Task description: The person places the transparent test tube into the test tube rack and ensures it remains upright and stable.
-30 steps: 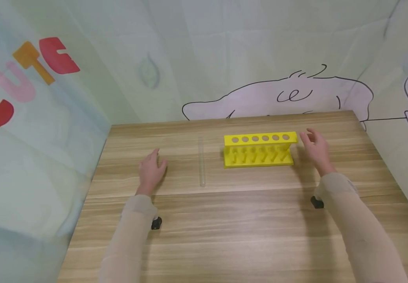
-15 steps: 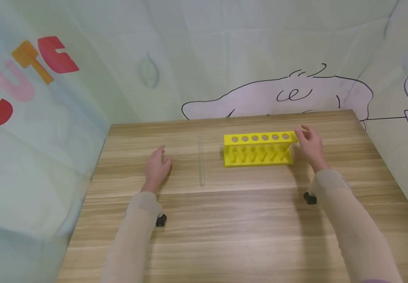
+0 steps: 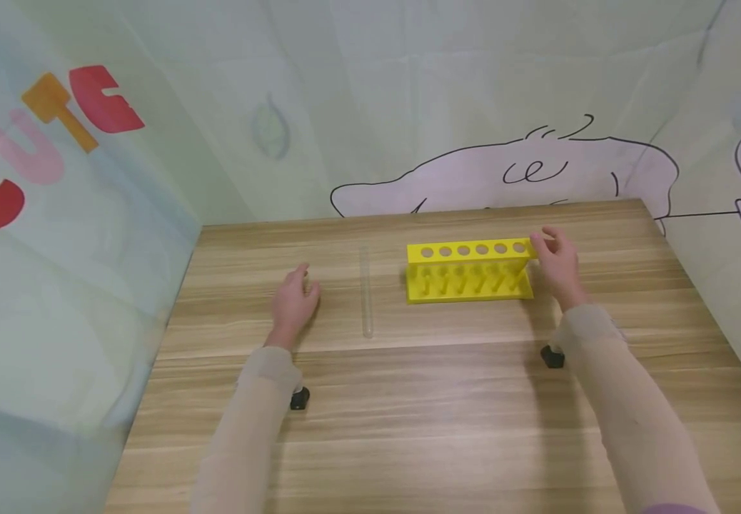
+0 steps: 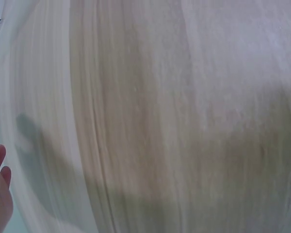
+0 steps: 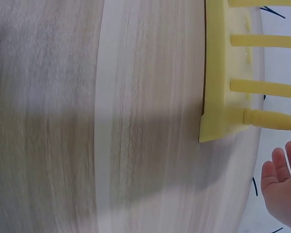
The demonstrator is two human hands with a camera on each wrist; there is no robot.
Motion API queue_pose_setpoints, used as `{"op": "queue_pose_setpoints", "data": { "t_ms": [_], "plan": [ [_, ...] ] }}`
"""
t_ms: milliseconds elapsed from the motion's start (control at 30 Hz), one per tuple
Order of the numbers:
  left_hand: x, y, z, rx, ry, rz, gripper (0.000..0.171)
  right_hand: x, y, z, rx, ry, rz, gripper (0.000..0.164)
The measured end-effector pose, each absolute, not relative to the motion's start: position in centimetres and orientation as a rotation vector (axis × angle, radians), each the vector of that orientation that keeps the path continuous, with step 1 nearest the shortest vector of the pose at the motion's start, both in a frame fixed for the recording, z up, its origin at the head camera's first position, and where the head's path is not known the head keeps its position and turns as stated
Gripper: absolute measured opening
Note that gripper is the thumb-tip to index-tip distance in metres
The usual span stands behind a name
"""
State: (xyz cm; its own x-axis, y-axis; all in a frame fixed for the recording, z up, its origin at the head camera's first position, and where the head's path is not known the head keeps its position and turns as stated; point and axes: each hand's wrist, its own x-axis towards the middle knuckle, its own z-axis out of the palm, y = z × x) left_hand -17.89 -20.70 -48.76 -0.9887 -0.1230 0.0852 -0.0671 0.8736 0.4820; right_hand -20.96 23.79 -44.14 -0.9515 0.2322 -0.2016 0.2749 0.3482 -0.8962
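A yellow test tube rack (image 3: 473,294) stands upright toward the back of the table, with a row of round holes in its top bar and pegs on its base. To its left a clear glass test tube (image 3: 367,296) lies flat, pointing away from me. My right hand (image 3: 558,265) is at the right end of the rack's top bar, the thumb overlapping that end; whether it touches cannot be told. In the right wrist view the fingers (image 5: 280,167) are loosely bent beside the rack. My left hand (image 3: 295,303) hovers left of the tube, fingers relaxed and holding nothing.
The wood-grain table (image 3: 422,421) runs back to a pale printed curtain (image 3: 358,107) with cartoon drawings and coloured letters. Small black wrist cameras (image 3: 300,398) hang beneath both sleeves.
My right hand has moved left, from beside the rack to its top bar's end. My left hand has shifted right, closer to the test tube. Rack and tube stay put.
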Motion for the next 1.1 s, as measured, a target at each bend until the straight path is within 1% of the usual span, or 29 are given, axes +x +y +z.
{"op": "queue_pose_setpoints", "data": {
  "t_ms": [233,433,833,1000,1100],
  "plan": [
    [-18.0,-20.0,-48.8,0.123,-2.921,-0.775,0.046,-21.1,23.5,-44.3,0.507,2.515,-1.721,0.066],
    [-18.1,-19.5,-48.8,0.112,-2.914,-0.79,0.046,-21.0,23.2,-44.3,0.526,2.453,-1.741,0.07],
    [-18.2,-18.9,-48.8,0.121,-2.927,-0.812,0.049,-21.3,22.6,-45.1,0.55,2.491,-1.787,0.063],
    [-18.2,-18.7,-48.8,0.132,-2.941,-0.802,0.048,-21.5,22.7,-45.7,0.561,2.486,-1.77,0.067],
    [-18.3,-18.5,-48.9,0.134,-2.948,-0.8,0.049,-21.5,22.7,-45.9,0.56,2.492,-1.766,0.066]
  ]
}}
